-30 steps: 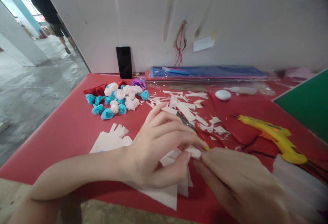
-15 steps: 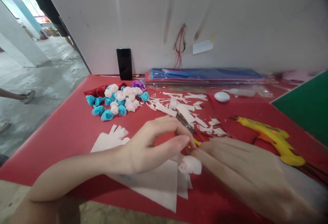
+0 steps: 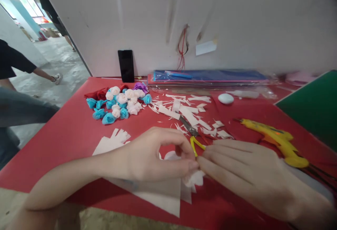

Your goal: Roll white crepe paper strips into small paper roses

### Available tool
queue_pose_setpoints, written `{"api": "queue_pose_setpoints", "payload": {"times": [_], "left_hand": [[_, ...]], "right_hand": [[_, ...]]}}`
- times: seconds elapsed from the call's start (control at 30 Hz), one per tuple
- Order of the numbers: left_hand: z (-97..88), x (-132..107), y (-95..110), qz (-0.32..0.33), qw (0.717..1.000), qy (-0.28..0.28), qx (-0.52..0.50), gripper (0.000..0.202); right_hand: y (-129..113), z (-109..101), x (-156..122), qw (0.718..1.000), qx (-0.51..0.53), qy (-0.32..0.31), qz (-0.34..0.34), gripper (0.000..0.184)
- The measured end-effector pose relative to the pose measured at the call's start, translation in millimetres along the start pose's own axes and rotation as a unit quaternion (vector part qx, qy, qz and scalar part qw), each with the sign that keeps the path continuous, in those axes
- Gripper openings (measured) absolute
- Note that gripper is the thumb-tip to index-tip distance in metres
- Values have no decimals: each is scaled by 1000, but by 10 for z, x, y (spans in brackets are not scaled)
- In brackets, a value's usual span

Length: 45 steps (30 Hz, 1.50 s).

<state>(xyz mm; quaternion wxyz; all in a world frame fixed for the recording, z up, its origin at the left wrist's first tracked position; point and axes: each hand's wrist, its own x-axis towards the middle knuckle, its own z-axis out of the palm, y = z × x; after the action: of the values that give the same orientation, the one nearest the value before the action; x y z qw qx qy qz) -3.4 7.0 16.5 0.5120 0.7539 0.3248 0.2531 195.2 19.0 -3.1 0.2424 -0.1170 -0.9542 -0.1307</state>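
My left hand [image 3: 155, 156] and my right hand [image 3: 247, 177] meet at the front of the red table [image 3: 65, 135], fingertips pinched together on a small white paper piece [image 3: 194, 178] rolled like a flower. White cut paper sheets [image 3: 158, 191] lie beneath them. Just beyond my fingers rest yellow-handled scissors [image 3: 192, 135]. A pile of blue, white, red and purple paper flowers [image 3: 118, 103] sits at the back left.
White paper scraps [image 3: 189, 110] are scattered mid-table. A yellow glue gun [image 3: 276, 138] lies right, a green board [image 3: 316, 107] beyond it. Packed coloured sheets [image 3: 210, 75], a white oval object [image 3: 225, 98] and a black phone [image 3: 125, 65] stand by the wall. People walk at left.
My left fingers curled from spread into a pinch, and the white paper piece dropped lower under both hands. The view shifted, and a person in dark clothes has come in at the left.
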Motion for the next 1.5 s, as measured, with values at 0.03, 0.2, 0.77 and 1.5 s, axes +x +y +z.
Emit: {"api": "queue_pose_setpoints", "payload": {"times": [0.03, 0.2, 0.77, 1.5], "left_hand": [[4, 2, -6, -3, 1000, 0, -4, 11], [7, -3, -35, -32, 999, -31, -13, 3], [-28, 16, -82, 0, 996, -93, 8, 11], [-19, 46, -83, 7, 989, -150, 3, 7]], "right_hand": [[0, 5, -2, 1000, -4, -4, -1, 32], [8, 37, -14, 999, 19, -45, 1, 38], [60, 79, -78, 968, 225, -112, 17, 36], [83, 134, -51, 864, 442, -228, 78, 45]]}}
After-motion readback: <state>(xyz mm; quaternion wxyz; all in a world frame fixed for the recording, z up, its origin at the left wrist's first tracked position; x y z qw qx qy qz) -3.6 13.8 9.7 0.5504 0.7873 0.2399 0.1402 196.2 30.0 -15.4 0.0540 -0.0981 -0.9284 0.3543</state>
